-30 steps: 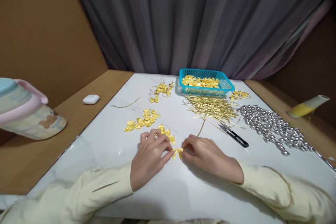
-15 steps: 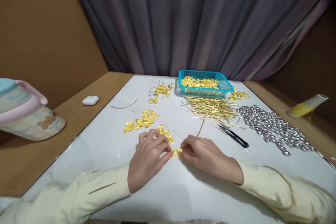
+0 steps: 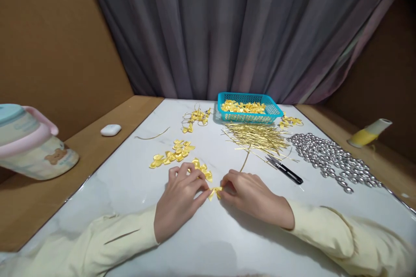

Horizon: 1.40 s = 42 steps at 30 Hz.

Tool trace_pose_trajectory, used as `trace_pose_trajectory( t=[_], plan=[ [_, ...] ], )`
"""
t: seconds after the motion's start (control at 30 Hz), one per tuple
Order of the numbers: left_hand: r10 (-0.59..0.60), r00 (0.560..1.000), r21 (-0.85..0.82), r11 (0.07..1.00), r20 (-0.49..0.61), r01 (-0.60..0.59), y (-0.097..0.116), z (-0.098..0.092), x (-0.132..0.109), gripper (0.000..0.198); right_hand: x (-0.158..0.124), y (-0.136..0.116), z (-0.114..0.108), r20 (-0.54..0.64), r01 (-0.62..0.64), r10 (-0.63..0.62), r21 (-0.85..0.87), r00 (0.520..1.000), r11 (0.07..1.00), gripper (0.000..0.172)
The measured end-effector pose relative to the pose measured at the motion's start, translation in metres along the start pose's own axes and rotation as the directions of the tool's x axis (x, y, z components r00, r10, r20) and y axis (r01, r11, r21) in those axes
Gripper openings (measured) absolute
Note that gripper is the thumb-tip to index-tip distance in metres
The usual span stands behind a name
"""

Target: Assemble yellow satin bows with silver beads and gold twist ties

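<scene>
A small yellow ribbon bow (image 3: 215, 192) is pinched between my two hands just above the white table (image 3: 208, 238). My left hand (image 3: 182, 197) grips its left end with thumb and forefinger, and my right hand (image 3: 251, 194) grips the right end. From behind my right fingers a gold cord (image 3: 246, 158) sticks up toward the pile of gold cords (image 3: 258, 136). Close beyond my left hand lie loose yellow bows (image 3: 202, 168), with another group of bows (image 3: 173, 153) farther left.
A teal basket (image 3: 250, 117) of yellow bows stands at the back. Black thread snips (image 3: 287, 171) lie right of my hand, beside silver beads (image 3: 334, 160). Corded bows (image 3: 199, 117) lie at the back. A tumbler (image 3: 35, 147) and white case (image 3: 111, 130) are left, a thread cone (image 3: 367, 136) right.
The whole view has shifted slightly, so things appear a little lower and farther left. Both hands keep their pinch on the bow, with hardly any change in pose.
</scene>
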<state>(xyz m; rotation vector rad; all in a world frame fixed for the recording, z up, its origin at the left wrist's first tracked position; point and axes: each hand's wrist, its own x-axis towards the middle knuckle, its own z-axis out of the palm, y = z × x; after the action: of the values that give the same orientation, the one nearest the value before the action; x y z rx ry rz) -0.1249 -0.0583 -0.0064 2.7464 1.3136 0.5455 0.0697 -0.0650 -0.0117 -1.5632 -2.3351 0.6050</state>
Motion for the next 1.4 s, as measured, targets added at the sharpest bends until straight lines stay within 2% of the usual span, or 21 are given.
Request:
trace_pose_trajectory(
  t=[0.43,0.8,1.4],
  plan=[
    [-0.001,1.000,-0.041,0.999,-0.030,0.000,0.0004,-0.0018,-0.0012,0.014,-0.0004,-0.0024,-0.0014,0.016,0.001,0.000,-0.018,1.000,1.000,0.020],
    [-0.021,1.000,-0.058,0.998,-0.007,0.020,0.0005,-0.0016,-0.0016,0.013,0.0003,-0.0029,0.0002,0.019,-0.012,0.013,-0.026,1.000,1.000,0.020],
    [0.005,0.999,-0.072,0.997,-0.053,-0.009,-0.0008,-0.0021,-0.0033,0.011,0.0014,-0.0024,-0.0002,0.013,-0.002,0.002,-0.007,1.000,1.000,0.020]
  ],
)
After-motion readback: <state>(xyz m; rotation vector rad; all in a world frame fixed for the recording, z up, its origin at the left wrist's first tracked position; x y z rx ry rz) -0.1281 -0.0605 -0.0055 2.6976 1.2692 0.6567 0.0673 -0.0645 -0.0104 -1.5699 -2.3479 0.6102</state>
